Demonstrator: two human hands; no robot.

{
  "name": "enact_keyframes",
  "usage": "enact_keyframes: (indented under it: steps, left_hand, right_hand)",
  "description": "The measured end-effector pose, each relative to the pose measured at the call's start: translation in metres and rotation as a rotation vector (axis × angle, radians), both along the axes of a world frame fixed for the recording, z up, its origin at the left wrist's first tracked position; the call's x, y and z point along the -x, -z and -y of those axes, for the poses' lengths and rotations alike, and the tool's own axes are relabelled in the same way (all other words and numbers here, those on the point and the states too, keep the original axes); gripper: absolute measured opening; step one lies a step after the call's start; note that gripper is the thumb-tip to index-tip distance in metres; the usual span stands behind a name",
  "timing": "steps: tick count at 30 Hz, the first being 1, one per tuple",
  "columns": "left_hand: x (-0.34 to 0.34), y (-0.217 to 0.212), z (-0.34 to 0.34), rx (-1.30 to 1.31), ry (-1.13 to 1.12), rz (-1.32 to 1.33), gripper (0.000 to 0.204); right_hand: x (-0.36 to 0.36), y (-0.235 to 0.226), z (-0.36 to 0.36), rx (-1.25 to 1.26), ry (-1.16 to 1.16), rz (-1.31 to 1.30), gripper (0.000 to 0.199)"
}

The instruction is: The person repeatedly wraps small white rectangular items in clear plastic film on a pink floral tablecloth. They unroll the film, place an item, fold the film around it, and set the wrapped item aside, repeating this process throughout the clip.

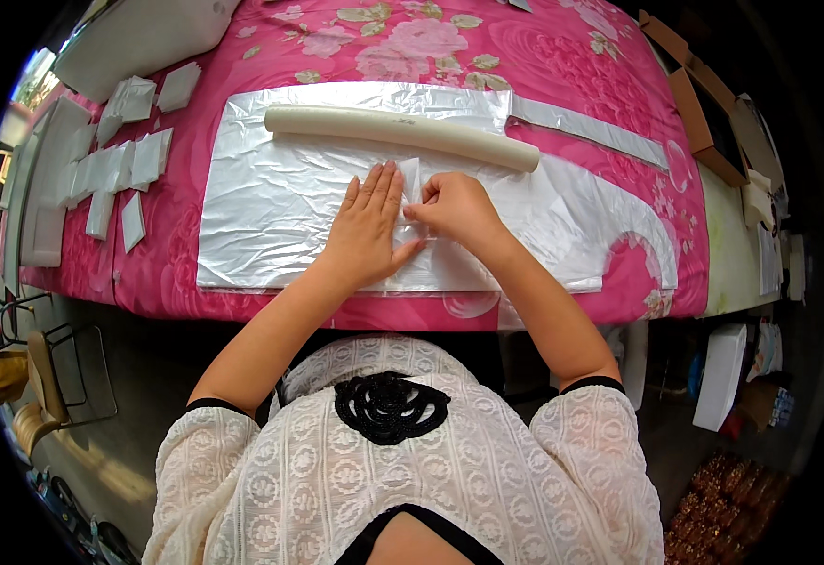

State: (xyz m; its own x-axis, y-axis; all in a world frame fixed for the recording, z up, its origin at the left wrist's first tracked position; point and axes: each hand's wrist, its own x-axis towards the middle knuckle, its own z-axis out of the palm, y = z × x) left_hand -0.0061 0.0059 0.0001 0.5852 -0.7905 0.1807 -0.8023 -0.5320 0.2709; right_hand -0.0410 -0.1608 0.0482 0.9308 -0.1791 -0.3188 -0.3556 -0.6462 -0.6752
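Pink flowered cloth [562, 56] covers my table under crinkly silver foil [271, 217]. My left hand [367, 231] presses flat, fingers together, on a thin clear sheet [410, 179]. My right hand [454, 209] pinches its fold, near a long white tube [402, 132].

bright, even daylight; strongest at window, far left [31, 80]. soft glare on silver foil sheet [271, 198]. faint shadows under hands. heavy fisheye bending, black vignette at corners. centre sharp, rim slightly smeared.

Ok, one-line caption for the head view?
Left hand flat on clear plastic sheet, right hand pinching its fold, white tube beyond, on a pink floral cloth.
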Motion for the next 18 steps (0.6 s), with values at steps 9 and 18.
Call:
enact_keyframes:
  steps: [9, 18]
  left_hand:
    - [0.036, -0.025, -0.064, 0.502, -0.08, -0.658, 0.035]
    - [0.079, -0.017, -0.152, 0.819, -0.779, -1.62, 0.032]
  right_hand:
    - [-0.019, 0.02, -0.01, 0.427, -0.424, 0.639, 0.05]
    - [0.018, 0.034, -0.149, -0.064, -0.629, 0.386, 0.049]
